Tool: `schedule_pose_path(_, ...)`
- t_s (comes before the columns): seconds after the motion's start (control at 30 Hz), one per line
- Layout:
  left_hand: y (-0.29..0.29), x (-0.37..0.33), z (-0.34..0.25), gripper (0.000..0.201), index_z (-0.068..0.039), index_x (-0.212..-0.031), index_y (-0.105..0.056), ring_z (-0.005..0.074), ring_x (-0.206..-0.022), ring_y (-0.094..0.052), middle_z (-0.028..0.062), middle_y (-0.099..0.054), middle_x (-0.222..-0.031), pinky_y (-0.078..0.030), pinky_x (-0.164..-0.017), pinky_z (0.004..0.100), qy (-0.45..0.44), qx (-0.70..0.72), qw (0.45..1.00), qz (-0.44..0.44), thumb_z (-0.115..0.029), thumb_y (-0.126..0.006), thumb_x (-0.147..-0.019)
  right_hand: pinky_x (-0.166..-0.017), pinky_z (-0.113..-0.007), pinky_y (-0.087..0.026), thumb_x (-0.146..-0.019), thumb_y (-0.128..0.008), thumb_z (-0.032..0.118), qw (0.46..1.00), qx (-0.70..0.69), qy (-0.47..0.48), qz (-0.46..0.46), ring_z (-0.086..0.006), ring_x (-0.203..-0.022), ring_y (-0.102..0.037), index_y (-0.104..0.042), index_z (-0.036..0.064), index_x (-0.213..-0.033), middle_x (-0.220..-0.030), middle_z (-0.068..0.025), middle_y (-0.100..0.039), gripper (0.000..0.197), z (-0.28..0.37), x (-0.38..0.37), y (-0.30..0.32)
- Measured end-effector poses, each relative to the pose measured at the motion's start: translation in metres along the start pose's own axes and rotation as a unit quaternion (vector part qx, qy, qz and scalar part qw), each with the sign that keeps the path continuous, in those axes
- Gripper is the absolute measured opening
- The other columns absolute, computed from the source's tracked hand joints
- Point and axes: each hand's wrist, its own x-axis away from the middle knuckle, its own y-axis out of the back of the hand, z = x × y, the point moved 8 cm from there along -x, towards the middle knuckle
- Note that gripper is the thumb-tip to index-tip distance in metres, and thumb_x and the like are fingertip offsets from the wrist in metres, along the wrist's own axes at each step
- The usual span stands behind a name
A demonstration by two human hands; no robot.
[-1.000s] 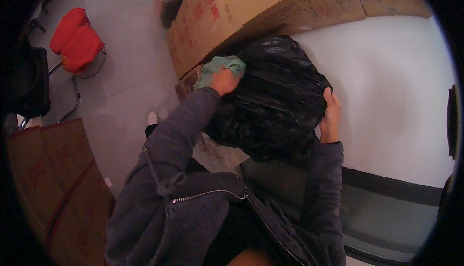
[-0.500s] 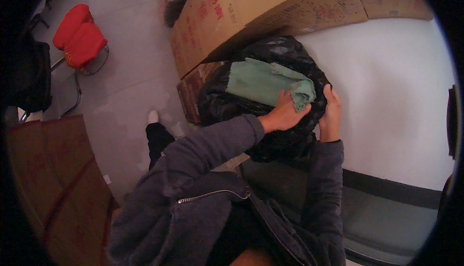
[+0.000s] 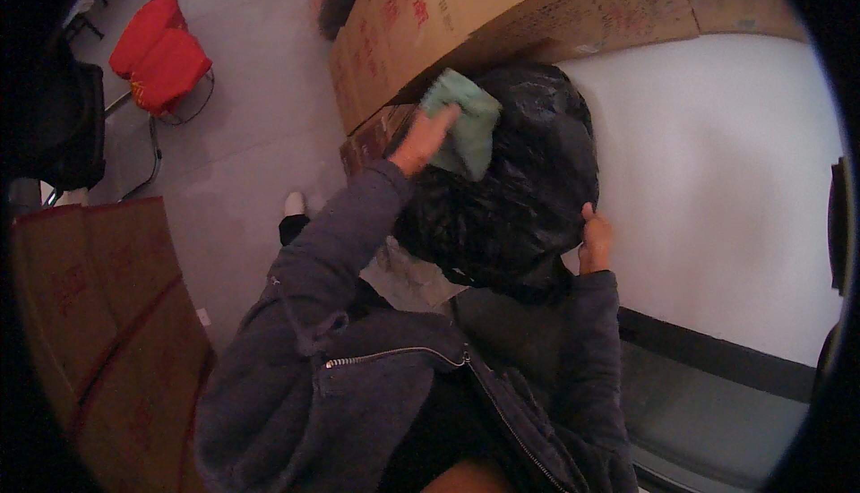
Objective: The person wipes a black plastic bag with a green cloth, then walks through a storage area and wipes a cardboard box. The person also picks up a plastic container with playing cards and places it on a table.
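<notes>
Pinching the left edge of a green cloth [image 3: 470, 126], the left hand [image 3: 428, 139] is over the far left part of a bulging black plastic bag [image 3: 528, 188]. From where I stand, the cloth's long axis runs far to near, its near end slanting right; I can't tell whether its underside touches the plastic. The bag lies between the two hands, right of the left one and left of the right hand [image 3: 596, 240]. The left hand is plainly the one nearer the cloth. The right hand rests at the bag's near right edge, thumb up; its other fingers are mostly hidden, so whether they pinch the plastic I can't say.
</notes>
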Motion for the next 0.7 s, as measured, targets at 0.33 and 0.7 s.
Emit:
schedule_pose_path(0.33,0.174,-0.009,0.008,0.039,0.0,-0.116,-0.051,0.0231,-0.103,-0.053,0.0095,-0.055,-0.115,-0.042,-0.09,0.0361,-0.033,0.025,0.982,-0.185,-0.031,-0.046,-0.092,-0.065,-0.042,-0.047,-0.084,-0.059,0.027,0.765,0.568,0.256,0.163,-0.0323,-0.077,-0.059,-0.063,0.0083,-0.097,-0.085,-0.0076,-0.064,0.023,-0.169,-0.08,-0.064)
schedule_pose_path(0.7,0.083,0.013,0.112,0.063,0.007,-0.121,-0.043,0.0336,-0.11,-0.049,0.0232,-0.051,-0.118,-0.038,-0.091,0.0379,0.156,-0.264,0.949,-0.072,-0.043,-0.055,-0.085,-0.088,-0.038,-0.044,-0.083,-0.059,0.025,0.864,0.267,0.281,0.321,-0.0324,-0.107,-0.054,-0.056,0.0038,-0.114,-0.114,-0.0174,-0.058,0.038,-0.174,0.026,-0.108)
